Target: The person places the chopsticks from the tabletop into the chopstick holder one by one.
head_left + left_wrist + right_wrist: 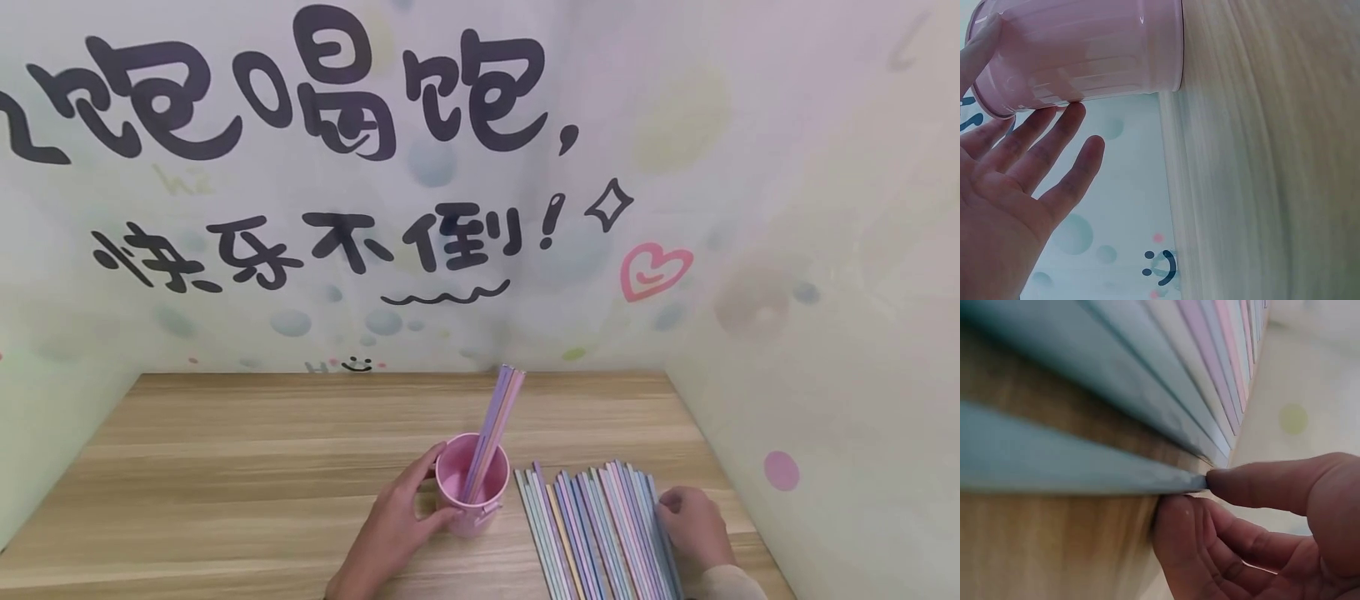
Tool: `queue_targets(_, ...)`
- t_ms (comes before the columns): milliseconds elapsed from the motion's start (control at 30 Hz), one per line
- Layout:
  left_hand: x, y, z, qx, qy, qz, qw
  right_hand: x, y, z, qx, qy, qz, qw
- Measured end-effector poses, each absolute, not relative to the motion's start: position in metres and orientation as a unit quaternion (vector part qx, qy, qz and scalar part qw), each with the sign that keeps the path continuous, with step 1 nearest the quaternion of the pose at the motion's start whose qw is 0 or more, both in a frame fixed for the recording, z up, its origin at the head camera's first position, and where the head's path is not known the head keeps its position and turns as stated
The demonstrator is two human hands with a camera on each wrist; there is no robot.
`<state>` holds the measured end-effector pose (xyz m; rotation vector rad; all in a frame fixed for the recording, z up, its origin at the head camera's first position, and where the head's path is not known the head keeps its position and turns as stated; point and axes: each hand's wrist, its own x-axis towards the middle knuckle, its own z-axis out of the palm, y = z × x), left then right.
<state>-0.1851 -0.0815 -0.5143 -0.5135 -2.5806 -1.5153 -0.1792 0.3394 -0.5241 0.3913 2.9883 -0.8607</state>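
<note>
My left hand (392, 523) holds a pink cup (471, 523) from its left side, thumb at the near side and forefinger by the far rim. In the left wrist view, other fingers (1063, 134) lie against or just off the cup's wall. A few purple and pink chopsticks (495, 437) lean in the cup, tilted to the right. To its right lies a row of pastel chopsticks (592, 533), side by side. At the row's right edge my right hand (696, 521) pinches the far end of a blue-grey chopstick (1085, 459), set slightly apart from its neighbours.
Everything stands on a wood-grain tabletop (247, 483). A white back wall (585, 317) with black lettering rises behind it, and a right side wall (847, 400) stands close beyond my right hand.
</note>
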Motion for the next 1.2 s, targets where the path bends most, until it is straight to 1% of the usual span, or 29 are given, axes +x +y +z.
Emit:
queue_targets(167,-0.185,-0.082,-0.513,-0.171,-0.848,-0.499,0.052,-0.181,0.338,-0.520,0.124,0.958,-0.257,0.014)
queue_targets(400,-0.185,-0.082,-0.513,-0.168,-0.847,-0.502,0.051,-0.180,0.336,-0.515,0.133,0.955,-0.261,0.044)
queue_targets(533,-0.184,-0.082,-0.514,-0.168,-0.848,-0.501,0.052,-0.180,0.339,-0.512,0.121,0.956,-0.263,0.050)
queue_targets(700,-0.184,-0.083,-0.515,-0.168,-0.847,-0.501,0.049,-0.184,0.341,-0.494,0.109,0.952,-0.283,0.031)
queue_targets(833,-0.184,-0.084,-0.515,-0.173,-0.847,-0.499,0.053,-0.187,0.335,-0.472,0.127,0.926,-0.356,0.002)
queue_targets(967,-0.184,-0.084,-0.515,-0.174,-0.849,-0.496,0.055,-0.191,0.319,-0.451,0.127,0.898,-0.421,-0.023)
queue_targets(1100,-0.183,-0.084,-0.513,-0.173,-0.849,-0.498,0.050,-0.195,0.299,-0.437,0.115,0.878,-0.464,-0.037)
queue_targets(1200,-0.184,-0.084,-0.511,-0.175,-0.846,-0.502,0.045,-0.198,0.287,-0.430,0.100,0.862,-0.493,-0.064)
